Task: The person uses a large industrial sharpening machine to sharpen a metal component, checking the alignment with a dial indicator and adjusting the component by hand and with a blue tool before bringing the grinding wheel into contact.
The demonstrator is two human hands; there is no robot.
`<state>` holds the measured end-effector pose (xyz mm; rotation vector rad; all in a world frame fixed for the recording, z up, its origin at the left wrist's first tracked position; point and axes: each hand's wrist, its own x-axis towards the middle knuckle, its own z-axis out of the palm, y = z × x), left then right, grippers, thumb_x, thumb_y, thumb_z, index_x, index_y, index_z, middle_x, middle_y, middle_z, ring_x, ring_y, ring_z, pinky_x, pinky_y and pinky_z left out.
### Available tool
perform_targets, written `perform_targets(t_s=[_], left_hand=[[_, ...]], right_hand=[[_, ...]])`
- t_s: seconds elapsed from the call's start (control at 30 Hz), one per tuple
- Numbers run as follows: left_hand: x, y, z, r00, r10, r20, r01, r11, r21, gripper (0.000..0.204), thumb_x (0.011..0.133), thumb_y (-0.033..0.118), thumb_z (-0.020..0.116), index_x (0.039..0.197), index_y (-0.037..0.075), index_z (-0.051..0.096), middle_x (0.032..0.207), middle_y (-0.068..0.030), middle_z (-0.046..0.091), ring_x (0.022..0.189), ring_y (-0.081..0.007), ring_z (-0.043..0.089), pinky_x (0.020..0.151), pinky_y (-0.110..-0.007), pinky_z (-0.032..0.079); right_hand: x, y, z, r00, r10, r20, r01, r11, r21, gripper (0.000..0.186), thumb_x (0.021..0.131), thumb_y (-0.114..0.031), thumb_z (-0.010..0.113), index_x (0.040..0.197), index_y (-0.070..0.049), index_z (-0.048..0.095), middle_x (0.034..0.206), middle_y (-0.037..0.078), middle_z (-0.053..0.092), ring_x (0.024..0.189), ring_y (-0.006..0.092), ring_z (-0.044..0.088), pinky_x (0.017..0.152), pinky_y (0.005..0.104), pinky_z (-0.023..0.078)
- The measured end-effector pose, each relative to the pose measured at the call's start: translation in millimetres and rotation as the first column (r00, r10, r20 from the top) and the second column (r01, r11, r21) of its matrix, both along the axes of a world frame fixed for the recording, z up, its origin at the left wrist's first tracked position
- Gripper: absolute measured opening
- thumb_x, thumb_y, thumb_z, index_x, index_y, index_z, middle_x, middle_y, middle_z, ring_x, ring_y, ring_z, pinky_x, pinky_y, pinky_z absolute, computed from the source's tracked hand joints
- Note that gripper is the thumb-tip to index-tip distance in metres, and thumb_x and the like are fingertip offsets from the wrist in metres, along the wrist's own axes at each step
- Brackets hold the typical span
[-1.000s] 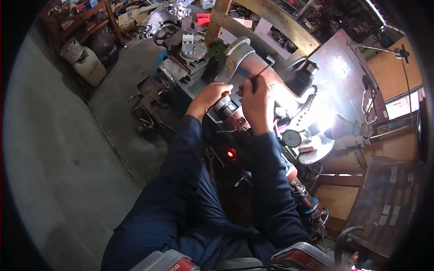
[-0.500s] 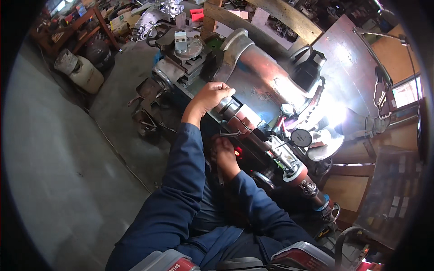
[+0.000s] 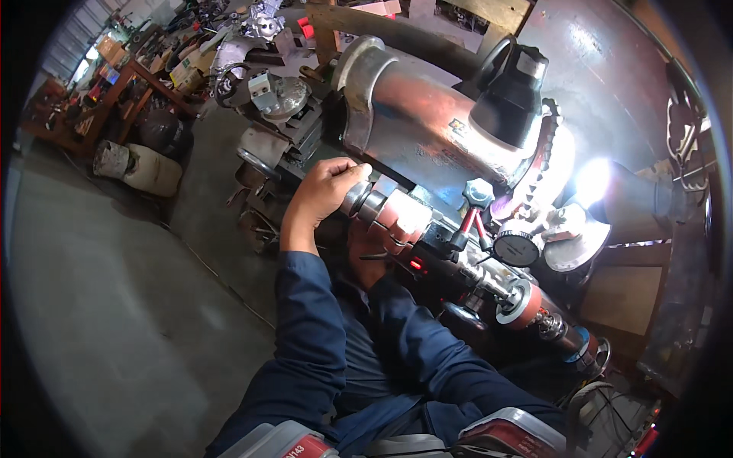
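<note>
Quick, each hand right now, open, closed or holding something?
Left hand: closed beside the metal collar; anything held is hidden.
Right hand: partly hidden by the red cylinder; can't tell.

The left hand (image 3: 324, 191) curls its fingers, thumb toward the right, its left forearm (image 3: 307, 305) reaching forward. The right hand (image 3: 366, 256), partly hidden, sits lower.

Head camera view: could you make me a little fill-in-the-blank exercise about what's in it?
1. The left hand and right hand come out of sleeves coloured dark ____.
2. Of these two hands, the one higher in the picture is the ____.
3. The small light glowing just beyond the right hand is coloured ____.
4. In shape, the dial gauge's face is ____.

Missing words: blue; left; red; round.
</note>
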<state>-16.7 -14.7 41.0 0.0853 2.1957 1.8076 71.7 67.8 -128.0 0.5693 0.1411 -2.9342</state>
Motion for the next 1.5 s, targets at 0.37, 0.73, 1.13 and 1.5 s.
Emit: perform_targets(t_s=[0.37, 0.73, 1.13, 1.5], left_hand=[[-6, 10, 9, 0.993, -0.112, 0.041, 0.107, 0.989, 0.099, 0.021, 0.082, 0.016, 0.057, 0.087, -0.001, 0.068, 0.090, -0.0079, 0.067, 0.083, -0.0133, 0.059, 0.078, -0.027, 0.046], [-11, 14, -2, 0.980, -0.085, 0.178, 0.030, 0.957, 0.289, 0.015, 0.082, 0.010, 0.055, 0.092, 0.000, 0.059, 0.091, -0.0131, 0.066, 0.079, -0.0142, 0.058, 0.077, -0.027, 0.048], [1, 10, -2, 0.989, -0.108, 0.104, 0.076, 0.958, 0.277, 0.022, 0.081, 0.023, 0.057, 0.085, 0.002, 0.061, 0.091, -0.0100, 0.063, 0.091, -0.0176, 0.057, 0.090, -0.029, 0.042], [19, 26, -15, 0.990, 0.021, 0.140, -0.088, 0.867, 0.490, 0.015, 0.087, 0.017, 0.055, 0.083, 0.003, 0.059, 0.086, -0.0048, 0.060, 0.084, -0.0133, 0.056, 0.081, -0.027, 0.044]], right_hand=[[-16, -7, 13, 0.980, -0.192, -0.044, 0.197, 0.955, 0.221, 0.026, 0.101, -0.032, 0.046, 0.101, -0.009, 0.055, 0.077, 0.003, 0.047, 0.069, 0.0131, 0.042, 0.059, 0.0305, 0.033], [18, 11, 27, 0.987, -0.159, -0.039, 0.163, 0.969, 0.184, 0.026, 0.100, -0.032, 0.046, 0.105, -0.007, 0.054, 0.084, 0.006, 0.049, 0.076, 0.0173, 0.045, 0.066, 0.0335, 0.035], [23, 26, 34, 0.989, 0.150, 0.010, 0.049, -0.386, 0.921, 0.028, 0.100, -0.031, 0.047, 0.110, -0.005, 0.053, 0.090, 0.010, 0.051, 0.085, 0.0219, 0.048, 0.072, 0.0369, 0.037], [5, 34, 39, 0.993, 0.114, -0.042, 0.117, -0.801, 0.588, 0.031, 0.099, -0.030, 0.047, 0.114, -0.003, 0.052, 0.097, 0.014, 0.053, 0.092, 0.0260, 0.050, 0.078, 0.0400, 0.039]])
